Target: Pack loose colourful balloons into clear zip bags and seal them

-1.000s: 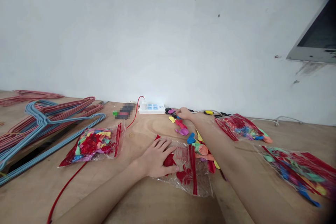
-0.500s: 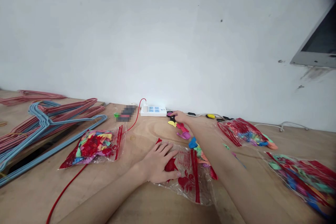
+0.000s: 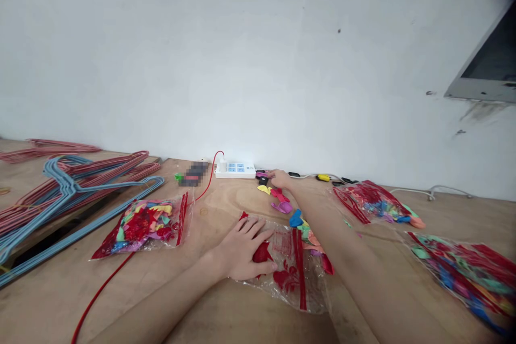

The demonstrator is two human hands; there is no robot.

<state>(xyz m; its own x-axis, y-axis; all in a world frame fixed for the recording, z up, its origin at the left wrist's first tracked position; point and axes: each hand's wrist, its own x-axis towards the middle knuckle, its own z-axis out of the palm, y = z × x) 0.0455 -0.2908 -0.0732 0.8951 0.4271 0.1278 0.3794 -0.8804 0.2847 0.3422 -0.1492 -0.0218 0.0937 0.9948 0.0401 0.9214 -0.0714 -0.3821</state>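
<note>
We record the left hand flat, grip spread, on a clear plastic bag with red printing, on the wooden surface. Right hand is at limp black and purple pieces beside the white rectangular power strip; we cannot tell whether its grip is closed. Limp multicoloured pieces lie by the bag's red-striped end.

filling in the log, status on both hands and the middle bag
Left hand flat on middle bag. Right hand at dark pieces beside power strip, grip unclear. Right forearm partly hides loose coloured pieces.
</note>
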